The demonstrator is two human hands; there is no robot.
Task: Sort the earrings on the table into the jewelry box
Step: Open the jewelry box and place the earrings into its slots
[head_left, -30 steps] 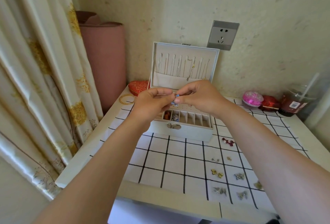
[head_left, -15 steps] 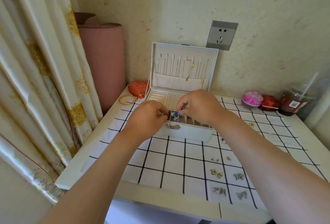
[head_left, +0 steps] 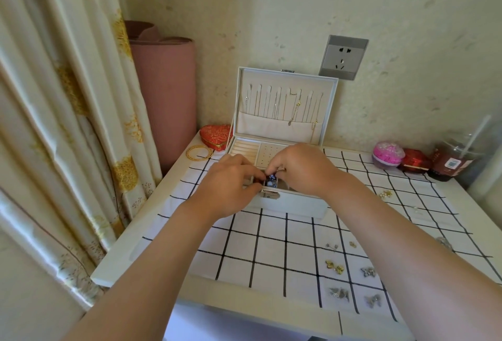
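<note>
- Earrings are what is being sorted. In the head view one small blue earring [head_left: 271, 179] sits between the fingertips of both hands, right over a front compartment of the jewelry box [head_left: 298, 204], just behind its metal clasp [head_left: 269, 194].
- More loose earrings lie on the checked cloth [head_left: 271, 248] near the table's front right: a gold pair [head_left: 334, 266] and several silvery ones [head_left: 368, 272], well apart from the box.
- Handling, as a judgement: the earring looks tiny and nearly weightless, rigid but delicate, with a thin post or hook that could bend or snag. It would roll or bounce away if dropped, so it is best pinched by its beaded body, kept low over the compartment and let go gently.
- The right hand [head_left: 301, 169] reaches in from the right, knuckles up and fingers curled down. Its thumb and forefinger tips are drawn tight together on the earring in a fine pinch.
- The left hand [head_left: 231, 185] comes from the left with its wrist over the box's front edge and its fingers curled, the tips against the earring. Whether it truly grips the earring or only steadies it cannot be told, since the fingers hide the contact.
- Both forearms stretch forward across the cloth and converge at the box, whose lid [head_left: 285, 101] stands upright against the wall.
</note>
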